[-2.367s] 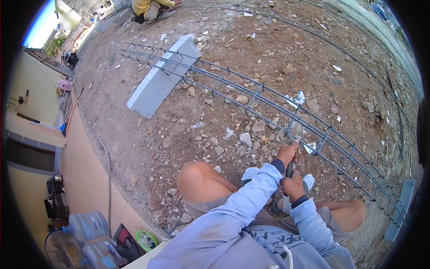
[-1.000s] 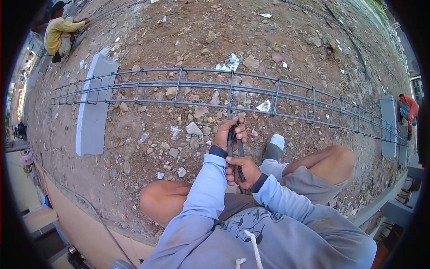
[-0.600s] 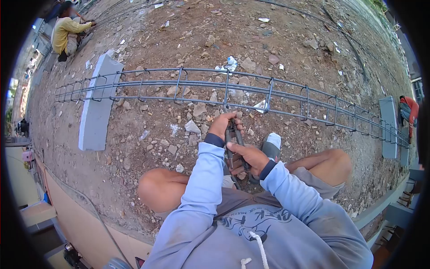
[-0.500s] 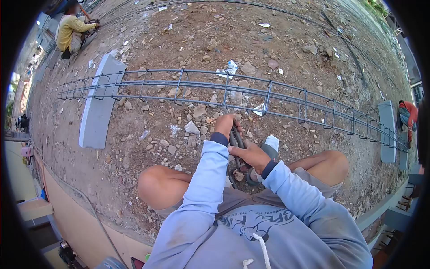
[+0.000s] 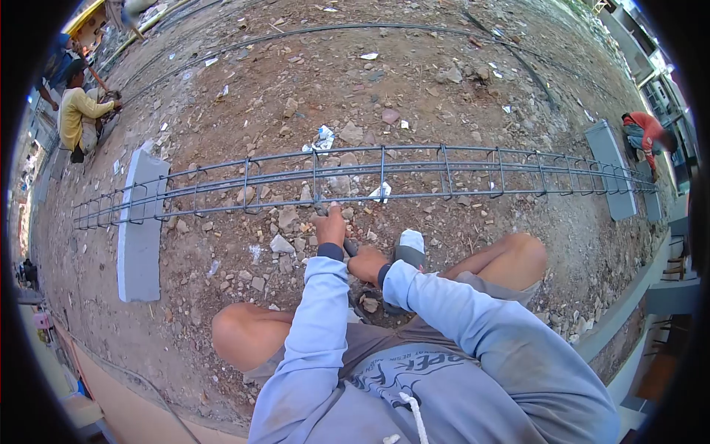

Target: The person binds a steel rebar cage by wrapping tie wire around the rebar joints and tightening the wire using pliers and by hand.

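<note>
A long cage of steel bars with square ties [image 5: 414, 169] lies across two grey blocks, one at the left [image 5: 140, 251] and one at the right [image 5: 612, 172]. My left hand [image 5: 330, 226] is closed round the front part of a dark hand tool, just below the cage's near bar, and its fingertips are at that bar. Lower right, my right hand [image 5: 367, 264] closes on the handles of the same tool [image 5: 350, 247], which my hands mostly cover. The tool's tip is hidden by my left hand.
Stones and scraps of paper [image 5: 321, 140] lie on the dirt around the cage. A person in yellow [image 5: 78, 115] squats at the upper left, with others beyond. Another person in red [image 5: 645, 133] bends at the far right. Long thin bars run along the ground behind.
The view has shifted, so the cage appears lower. My hands have moved to the cage's near bar, and the tool handles that stood apart between my hands are now mostly covered.
</note>
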`<move>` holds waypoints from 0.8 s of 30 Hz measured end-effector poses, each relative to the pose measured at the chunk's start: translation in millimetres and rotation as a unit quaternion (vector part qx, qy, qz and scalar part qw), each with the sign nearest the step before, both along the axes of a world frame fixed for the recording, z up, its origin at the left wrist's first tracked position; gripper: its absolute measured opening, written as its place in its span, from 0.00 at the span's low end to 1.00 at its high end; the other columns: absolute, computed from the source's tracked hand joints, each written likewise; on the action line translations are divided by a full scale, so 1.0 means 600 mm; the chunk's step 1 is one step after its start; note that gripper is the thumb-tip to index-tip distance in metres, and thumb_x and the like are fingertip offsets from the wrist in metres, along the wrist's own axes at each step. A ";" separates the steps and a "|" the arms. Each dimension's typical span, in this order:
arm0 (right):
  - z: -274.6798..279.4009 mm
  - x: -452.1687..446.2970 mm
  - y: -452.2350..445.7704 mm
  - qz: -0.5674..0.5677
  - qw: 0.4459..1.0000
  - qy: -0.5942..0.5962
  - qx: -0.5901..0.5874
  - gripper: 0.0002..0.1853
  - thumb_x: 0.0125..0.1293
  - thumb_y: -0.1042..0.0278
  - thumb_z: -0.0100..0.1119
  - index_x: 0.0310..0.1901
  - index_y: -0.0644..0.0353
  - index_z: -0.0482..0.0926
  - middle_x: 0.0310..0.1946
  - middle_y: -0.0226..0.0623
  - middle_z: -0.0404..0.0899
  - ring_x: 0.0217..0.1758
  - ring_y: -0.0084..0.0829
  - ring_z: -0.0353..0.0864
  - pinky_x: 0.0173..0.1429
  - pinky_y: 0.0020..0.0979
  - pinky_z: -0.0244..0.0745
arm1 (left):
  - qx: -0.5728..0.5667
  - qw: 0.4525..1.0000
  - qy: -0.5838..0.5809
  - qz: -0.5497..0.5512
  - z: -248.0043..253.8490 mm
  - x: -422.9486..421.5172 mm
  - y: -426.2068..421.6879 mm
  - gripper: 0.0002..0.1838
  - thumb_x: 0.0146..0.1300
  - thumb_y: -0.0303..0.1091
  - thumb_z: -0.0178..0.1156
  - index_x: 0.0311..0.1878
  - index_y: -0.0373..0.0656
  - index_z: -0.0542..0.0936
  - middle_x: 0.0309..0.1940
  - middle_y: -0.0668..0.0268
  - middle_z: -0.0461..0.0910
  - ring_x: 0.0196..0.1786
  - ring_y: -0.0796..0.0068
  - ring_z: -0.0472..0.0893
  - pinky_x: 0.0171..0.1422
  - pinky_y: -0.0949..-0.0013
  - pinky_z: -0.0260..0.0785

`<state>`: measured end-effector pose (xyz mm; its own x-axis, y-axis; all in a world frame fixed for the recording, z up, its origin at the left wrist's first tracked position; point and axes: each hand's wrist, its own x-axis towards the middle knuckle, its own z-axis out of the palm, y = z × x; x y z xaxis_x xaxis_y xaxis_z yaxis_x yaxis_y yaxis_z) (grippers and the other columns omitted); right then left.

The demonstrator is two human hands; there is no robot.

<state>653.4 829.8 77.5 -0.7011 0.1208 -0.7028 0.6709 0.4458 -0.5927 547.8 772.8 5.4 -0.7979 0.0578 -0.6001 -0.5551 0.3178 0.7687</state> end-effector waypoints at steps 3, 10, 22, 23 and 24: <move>-0.030 -0.003 -0.007 -0.122 0.989 -0.033 -0.074 0.10 0.49 0.71 0.54 0.25 0.72 0.75 0.18 0.43 0.75 0.18 0.35 0.77 0.19 0.38 0.68 | 0.026 0.999 0.032 0.031 0.013 0.005 0.001 0.36 0.59 0.52 0.55 0.51 0.22 0.61 0.23 0.55 0.75 0.18 0.66 0.74 0.24 0.66 0.68; -0.039 0.020 -0.023 -0.268 0.890 -0.070 -0.363 0.09 0.61 0.66 0.54 0.29 0.62 0.70 0.17 0.30 0.67 0.15 0.26 0.67 0.17 0.32 0.64 | 0.256 0.963 -0.080 -0.012 0.023 0.003 -0.051 0.20 0.62 0.52 0.55 0.38 0.42 0.73 0.23 0.62 0.77 0.26 0.71 0.79 0.24 0.69 0.70; -0.059 0.059 -0.032 -0.188 0.963 0.126 -0.146 0.13 0.57 0.65 0.59 0.38 0.65 0.76 0.24 0.38 0.79 0.28 0.33 0.79 0.36 0.34 0.73 | 0.145 0.983 0.108 0.033 -0.016 0.041 -0.039 0.14 0.69 0.42 0.47 0.37 0.38 0.66 0.26 0.58 0.78 0.23 0.66 0.81 0.22 0.67 0.72; -0.052 0.065 -0.025 -0.162 0.972 0.112 -0.127 0.19 0.55 0.64 0.60 0.47 0.63 0.74 0.30 0.39 0.80 0.34 0.33 0.79 0.41 0.33 0.71 | 0.137 0.984 0.108 0.024 -0.026 0.043 -0.040 0.14 0.69 0.41 0.47 0.38 0.38 0.66 0.26 0.58 0.78 0.23 0.67 0.81 0.22 0.67 0.72; -0.058 0.072 -0.025 -0.178 0.966 0.131 -0.137 0.21 0.55 0.64 0.60 0.50 0.63 0.72 0.32 0.40 0.80 0.35 0.33 0.79 0.42 0.32 0.71 | 0.131 0.985 0.109 0.015 -0.031 0.044 -0.039 0.14 0.69 0.41 0.47 0.38 0.38 0.66 0.26 0.58 0.79 0.24 0.67 0.81 0.22 0.67 0.72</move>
<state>696.9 814.9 42.5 -0.8073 0.2207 -0.5473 0.5643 0.0175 -0.8254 574.4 749.2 -13.2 -0.9097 0.1622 -0.3823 -0.3745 0.0778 0.9240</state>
